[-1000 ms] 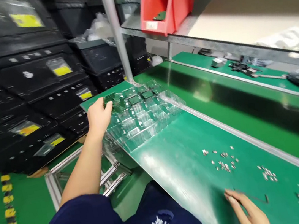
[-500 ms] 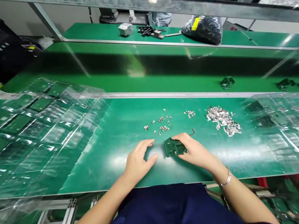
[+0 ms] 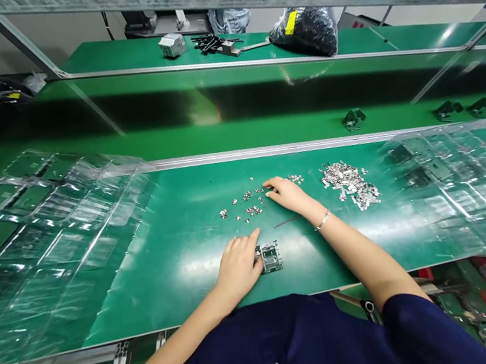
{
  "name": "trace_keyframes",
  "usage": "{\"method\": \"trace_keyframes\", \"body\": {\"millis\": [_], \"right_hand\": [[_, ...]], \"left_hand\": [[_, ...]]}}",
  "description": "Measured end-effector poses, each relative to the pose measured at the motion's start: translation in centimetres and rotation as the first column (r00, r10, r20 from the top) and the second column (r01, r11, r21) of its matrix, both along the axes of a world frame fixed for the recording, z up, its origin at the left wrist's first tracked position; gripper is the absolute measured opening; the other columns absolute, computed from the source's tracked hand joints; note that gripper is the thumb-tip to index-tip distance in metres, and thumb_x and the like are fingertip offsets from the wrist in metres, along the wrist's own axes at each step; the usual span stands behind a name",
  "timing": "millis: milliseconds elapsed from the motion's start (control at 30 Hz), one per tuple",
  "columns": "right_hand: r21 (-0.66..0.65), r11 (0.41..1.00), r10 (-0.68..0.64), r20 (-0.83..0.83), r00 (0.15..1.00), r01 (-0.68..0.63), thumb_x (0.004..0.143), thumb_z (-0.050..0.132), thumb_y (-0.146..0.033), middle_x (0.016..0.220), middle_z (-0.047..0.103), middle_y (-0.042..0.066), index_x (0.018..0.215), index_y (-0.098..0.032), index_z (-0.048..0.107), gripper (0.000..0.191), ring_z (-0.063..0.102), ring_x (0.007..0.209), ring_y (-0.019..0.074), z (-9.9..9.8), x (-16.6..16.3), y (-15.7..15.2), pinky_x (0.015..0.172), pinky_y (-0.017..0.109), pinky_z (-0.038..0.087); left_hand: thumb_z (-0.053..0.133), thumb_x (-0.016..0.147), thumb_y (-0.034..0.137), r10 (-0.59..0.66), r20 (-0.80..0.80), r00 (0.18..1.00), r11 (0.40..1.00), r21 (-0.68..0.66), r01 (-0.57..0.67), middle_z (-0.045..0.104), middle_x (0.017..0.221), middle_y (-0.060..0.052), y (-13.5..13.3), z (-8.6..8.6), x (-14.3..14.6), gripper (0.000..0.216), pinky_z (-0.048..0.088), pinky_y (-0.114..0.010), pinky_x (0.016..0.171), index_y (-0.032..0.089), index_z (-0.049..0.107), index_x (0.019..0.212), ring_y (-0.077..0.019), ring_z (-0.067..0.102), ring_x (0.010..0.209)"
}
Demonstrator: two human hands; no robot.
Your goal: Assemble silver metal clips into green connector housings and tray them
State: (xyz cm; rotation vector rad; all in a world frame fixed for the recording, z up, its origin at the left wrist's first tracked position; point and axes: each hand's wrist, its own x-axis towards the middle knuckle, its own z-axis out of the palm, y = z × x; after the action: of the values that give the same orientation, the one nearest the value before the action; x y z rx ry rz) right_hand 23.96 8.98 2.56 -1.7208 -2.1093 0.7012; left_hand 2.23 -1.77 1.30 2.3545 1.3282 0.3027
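Observation:
My left hand is closed on the edge of a small dark plastic housing, holding it on the green bench top near the front edge. Its open-framed side faces up, and my thumb and fingers cover the left end. Farther forward, my right hand reaches among small metal pieces scattered in little clusters. Its thumb and index fingertips are slightly apart beside a few of them. A thin dark hex key lies below the right hand, partly covered by the wrist.
A larger pile of flat metal pieces lies to the right. Clear plastic trays cover the left side, and more trays the right. Several dark housings stand behind the metal rail. A shelf beam crosses overhead.
The housing has passed from my right hand to my left and now shows its open-framed side. My right hand has moved forward to the small metal pieces. The view has shifted.

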Motion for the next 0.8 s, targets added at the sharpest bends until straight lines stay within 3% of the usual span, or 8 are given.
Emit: {"method": "trace_keyframes", "body": {"millis": [133, 267, 333, 433, 567, 700, 800], "right_hand": [[0.019, 0.999, -0.035, 0.002, 0.999, 0.035, 0.089, 0.053, -0.011, 0.101, 0.059, 0.011, 0.095, -0.013, 0.062, 0.011, 0.054, 0.098, 0.0214, -1.6, -1.4, 1.2, 0.087, 0.033, 0.042], [0.027, 0.998, -0.058, -0.065, 0.996, 0.060, 0.092, 0.048, -0.011, 0.091, 0.062, 0.006, 0.095, -0.013, 0.058, 0.012, 0.057, 0.087, 0.0166, -0.1, -1.9, -0.7, 0.081, 0.028, 0.043], [0.008, 1.000, -0.017, -0.221, 0.975, 0.019, 0.093, 0.047, -0.017, 0.085, 0.063, 0.002, 0.095, -0.015, 0.058, 0.011, 0.058, 0.079, 0.0134, 1.2, -2.3, -2.8, 0.074, 0.024, 0.044], [0.011, 0.998, 0.057, -0.558, 0.828, -0.061, 0.091, 0.052, -0.022, 0.084, 0.064, 0.000, 0.090, -0.018, 0.061, 0.010, 0.058, 0.076, 0.0120, 2.8, -3.5, -6.5, 0.070, 0.023, 0.045], [-0.017, 1.000, -0.025, -0.778, 0.628, 0.018, 0.085, 0.057, -0.024, 0.084, 0.062, -0.001, 0.093, -0.019, 0.057, 0.009, 0.058, 0.075, 0.0116, 3.5, -4.8, -9.9, 0.071, 0.025, 0.046], [-0.226, 0.974, -0.193, -0.884, 0.426, -0.028, 0.077, 0.069, -0.038, 0.071, 0.056, -0.004, 0.086, -0.019, 0.054, 0.026, 0.055, 0.066, 0.0102, 3.7, -4.6, -10.9, 0.066, 0.024, 0.047], [-0.317, 0.936, -0.255, -0.911, 0.325, -0.154, 0.065, 0.079, -0.046, 0.067, 0.056, -0.006, 0.082, -0.019, 0.053, 0.042, 0.055, 0.062, 0.0096, 3.8, -4.4, -10.8, 0.064, 0.025, 0.048]], "left_hand": [[0.047, 0.077, 0.017, 0.047, 0.142, 0.989, 0.987, -0.160, -0.024, 0.063, 0.108, -0.007, 0.7, 0.7, -1.4, 0.052, 0.050, -0.041, 0.087, 0.020, 0.048, 0.129, -0.0240, 0.061, 0.100], [0.044, 0.083, 0.022, 0.190, 0.363, 0.912, 0.971, -0.209, -0.118, 0.065, 0.105, -0.006, 2.6, 1.6, -2.7, 0.034, 0.052, -0.036, 0.085, 0.021, 0.058, 0.113, -0.0190, 0.063, 0.094], [0.048, 0.083, 0.029, 0.274, 0.470, 0.839, 0.953, -0.247, -0.173, 0.066, 0.099, -0.006, 3.4, 2.3, -2.4, 0.029, 0.053, -0.034, 0.080, 0.020, 0.060, 0.108, -0.0180, 0.064, 0.088], [0.057, 0.080, 0.035, 0.344, 0.609, 0.715, 0.914, -0.392, -0.106, 0.065, 0.084, -0.003, 3.9, 3.2, -0.9, 0.026, 0.053, -0.027, 0.065, 0.019, 0.060, 0.100, -0.0154, 0.062, 0.074], [0.066, 0.074, 0.035, 0.407, 0.692, 0.596, 0.841, -0.539, 0.051, 0.054, 0.066, 0.004, 3.2, 3.7, 1.0, 0.020, 0.046, -0.022, 0.051, 0.019, 0.056, 0.080, -0.0095, 0.052, 0.053], [0.066, 0.075, 0.038, 0.456, 0.682, 0.571, 0.761, -0.632, 0.147, 0.052, 0.059, 0.005, 2.4, 3.7, 1.2, 0.023, 0.045, -0.023, 0.050, 0.019, 0.054, 0.075, -0.0102, 0.052, 0.050], [0.067, 0.074, 0.039, 0.437, 0.672, 0.598, 0.764, -0.628, 0.147, 0.053, 0.059, 0.003, 1.9, 3.8, 0.7, 0.023, 0.046, -0.024, 0.050, 0.019, 0.055, 0.075, -0.0117, 0.053, 0.051]]}}
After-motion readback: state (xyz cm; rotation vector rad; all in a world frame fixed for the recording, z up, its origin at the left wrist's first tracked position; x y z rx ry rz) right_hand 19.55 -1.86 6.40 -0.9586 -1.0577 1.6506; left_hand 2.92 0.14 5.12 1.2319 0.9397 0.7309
